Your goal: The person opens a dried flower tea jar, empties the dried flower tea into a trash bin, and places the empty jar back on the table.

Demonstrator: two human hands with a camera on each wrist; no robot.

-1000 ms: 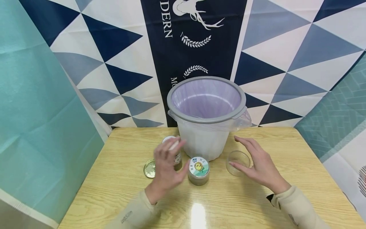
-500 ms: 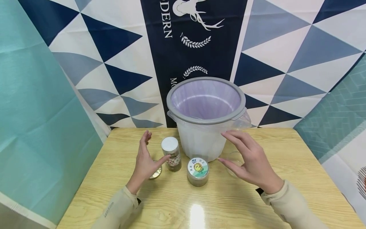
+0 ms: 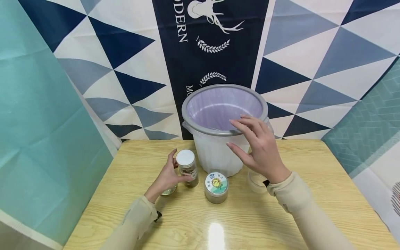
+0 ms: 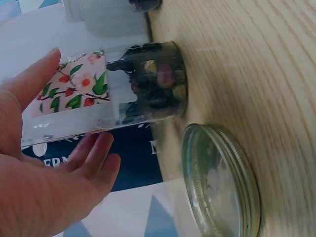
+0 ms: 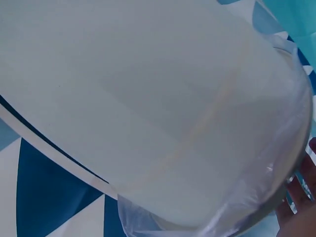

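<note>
Left hand (image 3: pixel 167 177): thumb on one side of the tall jar and fingers on the other, curved at its lower half; whether they grip it, I cannot tell.
Tall clear jar (image 3: pixel 189 170): upright on the table, between the left hand and the bucket, under a white lid (image 3: pixel 185 157).
Jar label (image 4: pixel 79 84): pale pink, with red buds, a blossom and green leaves; the thumb lies by its edge.
Jar contents (image 4: pixel 157 81): dark, lumpy pieces, a few reddish and tan, packed at the bottom.
Lid-like round dish (image 4: pixel 219 182): low, clear, ridged at the side, on the table just beside the jar; the left hand partly covers it in the head view.
Right hand (image 3: pixel 259 147): raised in front of the bucket's rim, thumb and fingers spread wide, holding nothing.
Bucket (image 3: pixel 215 152): white, grey-rimmed, standing at the back of the table; a translucent bag (image 5: pixel 266 173) folds over its edge.
Short round tub (image 3: pixel 216 187): near the bucket's foot, its top printed with a sunflower on white and green.
Clear round container (image 3: pixel 257 181): beneath the right wrist, partly hidden by it.
Table (image 3: pixel 193 222): pale wood grain.
Backdrop (image 3: pixel 131 45): blue and white triangles, with a navy strip showing a stag.
</note>
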